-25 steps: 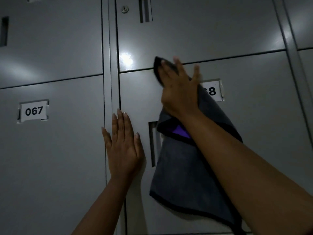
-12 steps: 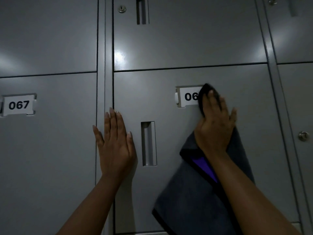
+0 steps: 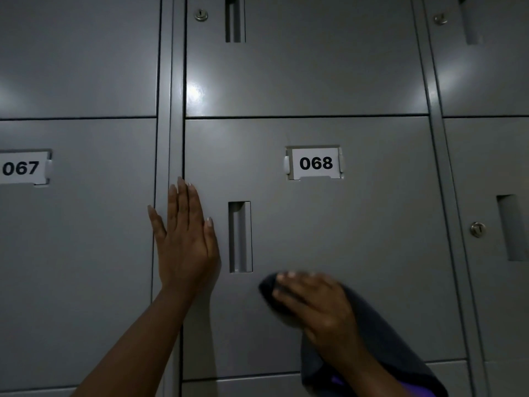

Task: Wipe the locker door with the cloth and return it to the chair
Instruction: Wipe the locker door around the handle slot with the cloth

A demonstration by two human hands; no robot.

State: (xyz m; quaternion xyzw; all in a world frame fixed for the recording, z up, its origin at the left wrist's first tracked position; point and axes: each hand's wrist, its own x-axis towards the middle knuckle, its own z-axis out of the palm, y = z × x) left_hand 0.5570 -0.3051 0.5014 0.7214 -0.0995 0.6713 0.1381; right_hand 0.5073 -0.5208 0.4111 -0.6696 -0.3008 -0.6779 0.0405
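I see a plain grey locker door (image 3: pixel 357 239) with a white label (image 3: pixel 315 163) printed 068 in black. The cloth (image 3: pixel 380 339) against it is dark charcoal grey, with a purple patch showing at its lower edge.

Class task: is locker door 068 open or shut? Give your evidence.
Shut. Locker door 068 sits flush with the frame, with thin even gaps along its top and left edges, and no inside is visible.

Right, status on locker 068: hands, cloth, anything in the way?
Left hand flat on the door's left edge. Right hand presses cloth low on locker door 068. Nothing blocking; chair not in view.
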